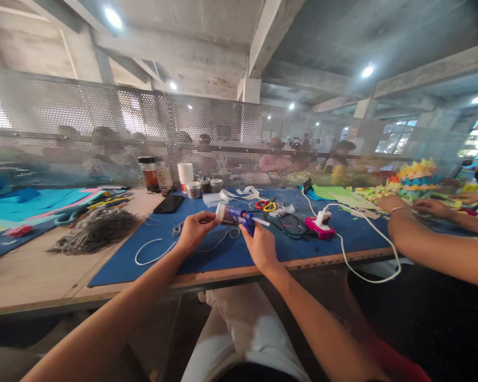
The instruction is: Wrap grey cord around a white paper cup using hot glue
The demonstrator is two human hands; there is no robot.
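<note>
Blue glue gun (236, 213), hands (195, 232) (262, 246) close together

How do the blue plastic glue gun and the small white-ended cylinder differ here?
The blue plastic glue gun is in the right hand; the small white-ended cylinder is in the left hand.
The gun has a handle and a protruding white stick; the cylinder shows neither.
Both are held over the flat blue mat.
</note>
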